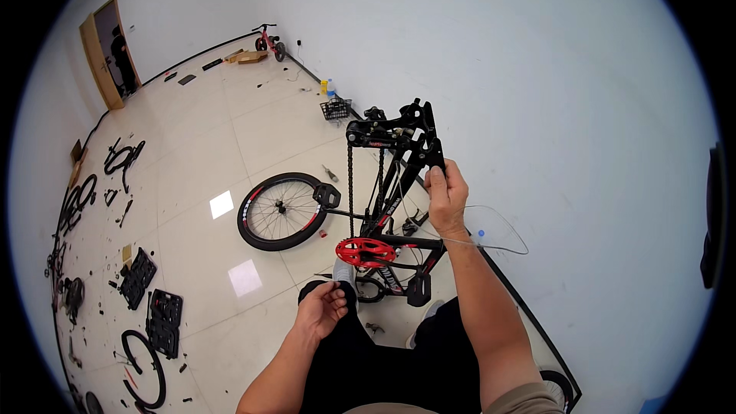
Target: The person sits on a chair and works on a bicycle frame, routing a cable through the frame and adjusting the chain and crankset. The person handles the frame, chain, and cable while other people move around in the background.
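Observation:
A black bicycle frame [392, 201] stands in front of me with its wheel-less end raised. My right hand [446, 198] is closed on the black metal piece at that upper end. A chain [350, 184] runs down from there to a red chainring [360, 253], with black pedals [418, 290] on the cranks. Over by my knee is my left hand [322, 310], fingers curled together; whatever it may pinch is too small to make out. A loose thin cable [506, 250] loops out beside my right wrist. On the floor left of the frame lies a spoked wheel [254, 234].
Two open black tool cases [163, 322] lie at the left among scattered bicycle parts and a tyre [159, 376]. A black wire basket [335, 110] sits along the right wall [583, 107]. Farther back are a small red bike [270, 43] and an open door [100, 61] with a person.

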`<state>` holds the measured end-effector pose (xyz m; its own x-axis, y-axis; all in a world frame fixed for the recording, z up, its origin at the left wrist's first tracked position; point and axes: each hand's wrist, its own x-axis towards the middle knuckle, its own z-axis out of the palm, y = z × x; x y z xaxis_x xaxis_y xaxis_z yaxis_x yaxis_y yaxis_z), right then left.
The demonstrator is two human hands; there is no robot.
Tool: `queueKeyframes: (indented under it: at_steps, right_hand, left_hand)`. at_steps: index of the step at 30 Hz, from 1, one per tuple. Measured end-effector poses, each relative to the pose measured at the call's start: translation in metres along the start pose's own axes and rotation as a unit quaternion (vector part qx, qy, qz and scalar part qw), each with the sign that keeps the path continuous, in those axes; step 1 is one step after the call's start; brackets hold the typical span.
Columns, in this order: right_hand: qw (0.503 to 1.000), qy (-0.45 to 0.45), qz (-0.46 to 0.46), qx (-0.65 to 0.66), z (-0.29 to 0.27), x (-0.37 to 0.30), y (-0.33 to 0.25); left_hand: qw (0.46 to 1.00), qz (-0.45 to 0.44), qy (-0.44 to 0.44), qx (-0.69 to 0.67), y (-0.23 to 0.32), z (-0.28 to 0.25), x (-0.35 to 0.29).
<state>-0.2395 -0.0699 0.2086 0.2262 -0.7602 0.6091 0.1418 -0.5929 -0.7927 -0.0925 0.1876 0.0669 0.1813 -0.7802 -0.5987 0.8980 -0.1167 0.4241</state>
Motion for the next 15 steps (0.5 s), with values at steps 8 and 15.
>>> queueKeyframes:
  at_steps: [8,15]
  right_hand:
    - [1.0,0.001,0.0,-0.005,-0.0005,-0.0004,0.0002]
    - [1.0,0.003,-0.005,-0.019,0.0006,-0.0033,0.0012]
  left_hand:
    - [1.0,0.001,-0.005,-0.002,-0.0006,0.0003,0.0001]
    - [1.0,0.0,-0.011,-0.007,-0.002,-0.0046,0.0018]
